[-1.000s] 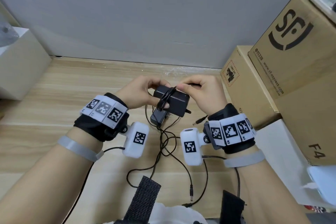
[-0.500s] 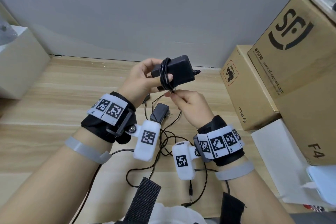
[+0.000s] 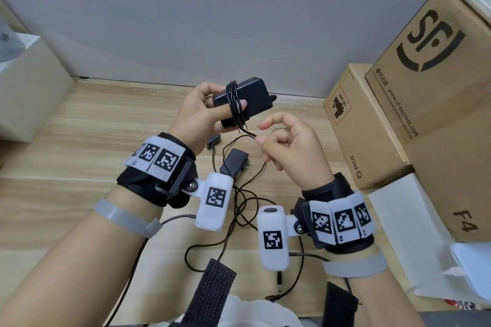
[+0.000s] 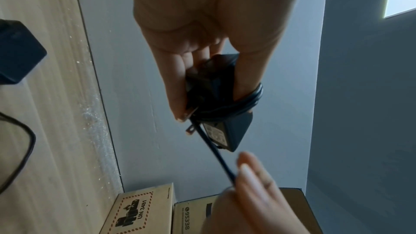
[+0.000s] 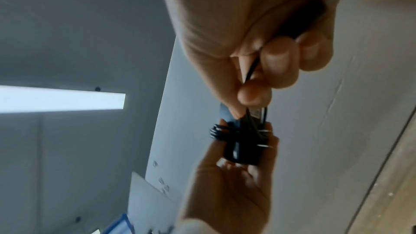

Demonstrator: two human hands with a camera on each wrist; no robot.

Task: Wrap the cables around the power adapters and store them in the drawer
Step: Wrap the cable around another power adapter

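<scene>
My left hand grips a black power adapter raised above the wooden table. Several turns of its black cable are wound around its middle, and my left thumb lies under the coils. My right hand pinches the free run of that cable just below and right of the adapter, pulled taut in the left wrist view. A second black adapter lies on the table below, its cable loose. No drawer is in view.
Loose black cable loops and barrel plugs lie on the table near me. Stacked cardboard boxes stand at the right, with white sheets in front of them. A white box sits at the left, a grey wall behind.
My left hand lifted the adapter up off the table area and holds it high. My right hand moved from on top of the adapter to below it, carrying the cable round.
</scene>
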